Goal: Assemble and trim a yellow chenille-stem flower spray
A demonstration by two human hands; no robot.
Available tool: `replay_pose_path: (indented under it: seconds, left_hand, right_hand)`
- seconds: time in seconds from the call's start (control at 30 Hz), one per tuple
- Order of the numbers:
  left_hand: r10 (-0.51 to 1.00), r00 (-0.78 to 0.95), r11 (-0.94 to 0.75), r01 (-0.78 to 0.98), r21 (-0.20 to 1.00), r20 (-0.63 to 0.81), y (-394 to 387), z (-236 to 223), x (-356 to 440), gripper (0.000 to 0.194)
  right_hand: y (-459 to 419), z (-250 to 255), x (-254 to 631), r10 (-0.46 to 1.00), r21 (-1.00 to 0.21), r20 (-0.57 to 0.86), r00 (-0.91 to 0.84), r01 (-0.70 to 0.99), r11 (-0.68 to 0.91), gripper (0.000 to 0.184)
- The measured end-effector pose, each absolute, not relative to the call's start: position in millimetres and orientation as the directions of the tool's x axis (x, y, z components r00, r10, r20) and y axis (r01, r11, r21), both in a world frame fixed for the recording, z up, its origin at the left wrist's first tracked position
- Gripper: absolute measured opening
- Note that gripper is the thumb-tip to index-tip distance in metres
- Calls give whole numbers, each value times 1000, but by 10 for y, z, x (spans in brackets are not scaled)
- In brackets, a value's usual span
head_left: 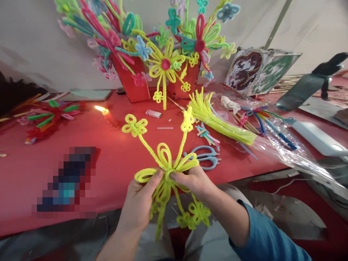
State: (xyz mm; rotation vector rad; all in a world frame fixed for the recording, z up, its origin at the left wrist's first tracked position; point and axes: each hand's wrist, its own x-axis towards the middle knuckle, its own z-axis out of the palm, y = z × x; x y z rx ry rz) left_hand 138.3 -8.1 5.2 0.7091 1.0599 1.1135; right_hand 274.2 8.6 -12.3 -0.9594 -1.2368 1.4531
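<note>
We pinched the yellow pipe-cleaner flower [164, 190] by its centre, left hand [138, 200] and right hand [199, 182], at the table [115, 177]'s near edge; light thumb pressure, we judged, would spare its petals

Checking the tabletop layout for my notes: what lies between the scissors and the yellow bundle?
In the head view, a little heap of short coloured stems lies between the scissors and the yellow bundle.
</note>
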Motion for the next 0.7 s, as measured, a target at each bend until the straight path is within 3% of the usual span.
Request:
replay_pose_path:
  seconds: [0.23, 0.37, 0.57, 0.7]
  left_hand:
    - [931, 125, 364, -427, 828, -344, -76, 39, 1330, 15]
    - [951, 126, 308, -488, 816, -284, -29, 75, 1238, 17]
    - [962, -95, 188, -451, 872, -256, 46, 91, 1130, 5]
    - [945, -138, 217, -417, 883, -298, 39, 62, 1127, 8]
  right_hand:
    - [89, -112, 2754, 975, -968, -19, -222, -241, -73, 23]
    - [94, -103, 2759, 976, -974, -29, -214, -215, -76, 17]
    - [94, -139, 2767, 976, -976, -43, -215, -199, -87, 11]
    - [95, -139, 2769, 975, -955, -70, -213, -267, -127, 12]
